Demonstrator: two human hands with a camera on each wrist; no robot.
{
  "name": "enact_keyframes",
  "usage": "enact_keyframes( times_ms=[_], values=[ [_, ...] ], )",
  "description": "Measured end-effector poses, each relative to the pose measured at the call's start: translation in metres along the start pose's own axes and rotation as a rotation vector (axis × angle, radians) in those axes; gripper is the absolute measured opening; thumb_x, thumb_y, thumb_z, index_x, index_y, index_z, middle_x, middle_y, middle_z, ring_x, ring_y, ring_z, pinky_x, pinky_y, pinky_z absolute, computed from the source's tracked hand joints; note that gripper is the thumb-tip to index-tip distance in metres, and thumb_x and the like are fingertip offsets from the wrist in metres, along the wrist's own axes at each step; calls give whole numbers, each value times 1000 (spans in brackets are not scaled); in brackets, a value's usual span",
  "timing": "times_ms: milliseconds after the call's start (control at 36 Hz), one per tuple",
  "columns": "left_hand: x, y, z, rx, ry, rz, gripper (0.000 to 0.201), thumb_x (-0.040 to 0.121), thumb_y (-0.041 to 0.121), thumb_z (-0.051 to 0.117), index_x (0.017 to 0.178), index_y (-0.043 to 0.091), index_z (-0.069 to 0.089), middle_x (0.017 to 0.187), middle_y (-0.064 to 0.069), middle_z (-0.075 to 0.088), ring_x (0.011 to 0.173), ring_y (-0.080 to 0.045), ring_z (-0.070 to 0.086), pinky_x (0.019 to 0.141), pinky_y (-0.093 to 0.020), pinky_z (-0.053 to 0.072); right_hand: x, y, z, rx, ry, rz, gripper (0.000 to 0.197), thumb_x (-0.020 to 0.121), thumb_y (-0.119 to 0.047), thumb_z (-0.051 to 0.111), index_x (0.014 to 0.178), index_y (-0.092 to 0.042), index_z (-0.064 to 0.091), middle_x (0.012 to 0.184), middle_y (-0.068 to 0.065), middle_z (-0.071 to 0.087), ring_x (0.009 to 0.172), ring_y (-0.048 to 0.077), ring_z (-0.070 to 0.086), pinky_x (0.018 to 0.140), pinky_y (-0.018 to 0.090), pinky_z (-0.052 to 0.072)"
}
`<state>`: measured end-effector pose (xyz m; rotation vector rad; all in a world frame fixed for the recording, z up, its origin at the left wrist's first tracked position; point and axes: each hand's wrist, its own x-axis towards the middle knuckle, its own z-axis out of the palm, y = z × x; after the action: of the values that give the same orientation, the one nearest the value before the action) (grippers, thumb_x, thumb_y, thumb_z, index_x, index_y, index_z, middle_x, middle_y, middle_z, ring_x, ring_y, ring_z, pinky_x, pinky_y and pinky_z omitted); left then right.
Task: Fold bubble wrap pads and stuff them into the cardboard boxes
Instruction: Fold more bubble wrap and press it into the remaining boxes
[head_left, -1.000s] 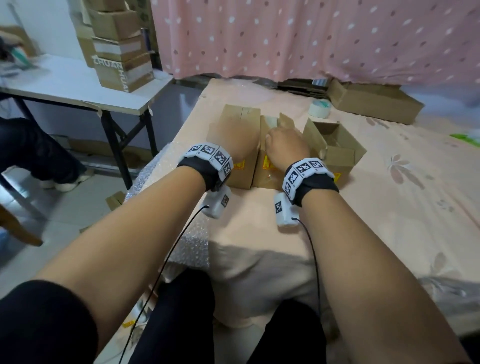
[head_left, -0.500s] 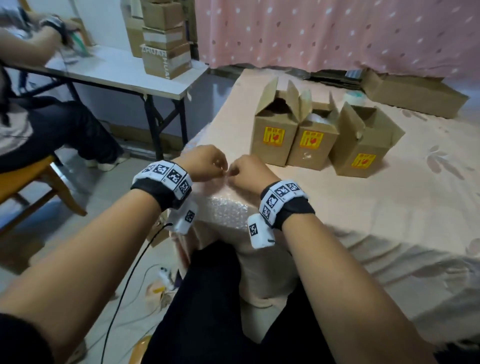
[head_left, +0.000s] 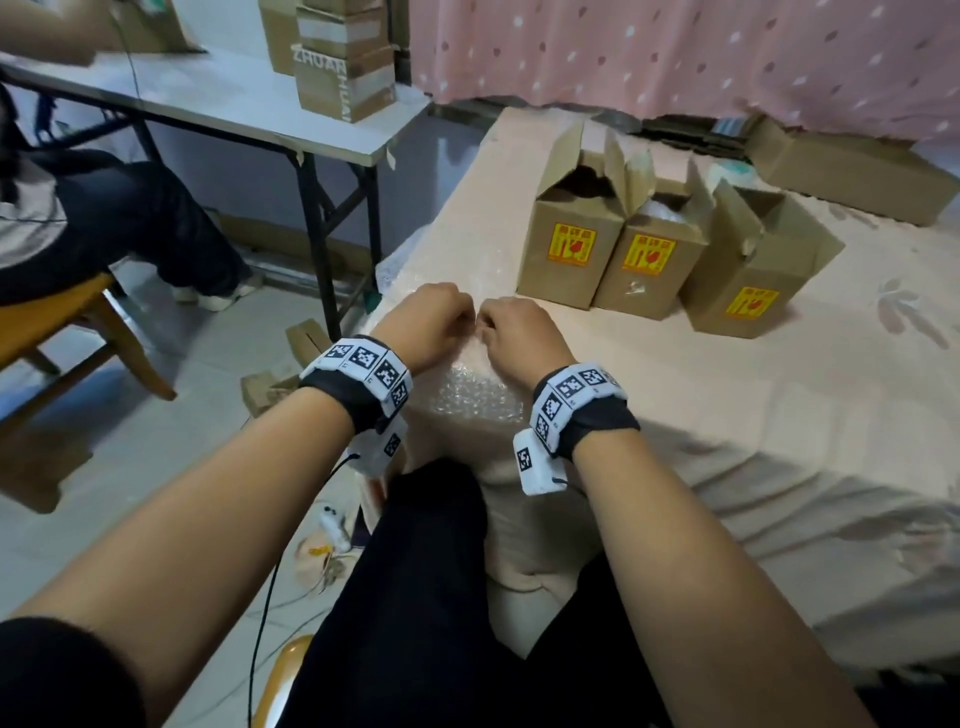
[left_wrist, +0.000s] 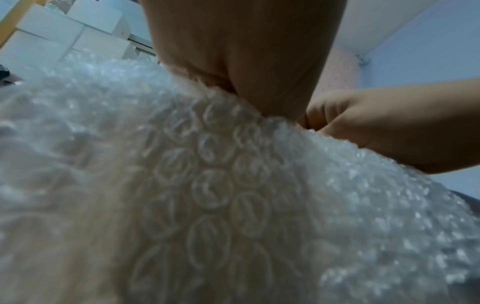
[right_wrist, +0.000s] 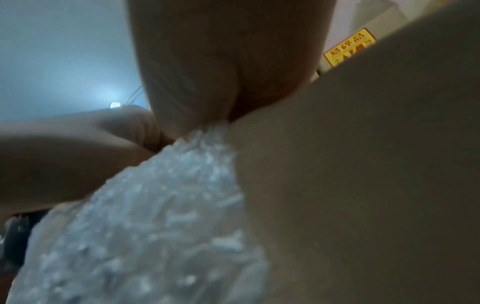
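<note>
Head view shows the left hand (head_left: 434, 319) and right hand (head_left: 519, 335) pinching the bubble wrap (head_left: 475, 395) at frame centre, below the boxes (head_left: 654, 260); fingers should lift evenly, folding edges square.

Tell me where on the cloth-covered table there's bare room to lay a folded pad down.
Bare cloth lies right of the right hand and in front of the three open boxes, out to the near edge. It is crowded at the near left corner, where both hands grip the bubble wrap, and along the back by the flat box.
</note>
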<state>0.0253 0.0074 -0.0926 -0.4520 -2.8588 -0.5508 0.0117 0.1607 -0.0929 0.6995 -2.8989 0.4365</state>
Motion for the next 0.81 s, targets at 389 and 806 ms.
enact_keyframes(
  times_ms=[389, 806],
  values=[
    [31, 35, -4, -82, -50, -44, 26, 93, 16, 66, 118, 20, 72, 121, -2, 67, 113, -22, 60, 92, -27, 42, -21, 80, -69, -325, -192, 108, 23, 88, -8, 60, 82, -29, 67, 99, 2, 65, 101, 28, 60, 95, 43, 45],
    [30, 54, 16, 6, -138, 39, 15, 92, 15, 60, 96, 10, 73, 100, -13, 72, 96, -32, 65, 82, -34, 49, -37, 56, -41, -76, -60, 212, 18, 84, -8, 62, 79, -22, 72, 92, 6, 71, 88, 28, 64, 74, 31, 49]
  ],
)
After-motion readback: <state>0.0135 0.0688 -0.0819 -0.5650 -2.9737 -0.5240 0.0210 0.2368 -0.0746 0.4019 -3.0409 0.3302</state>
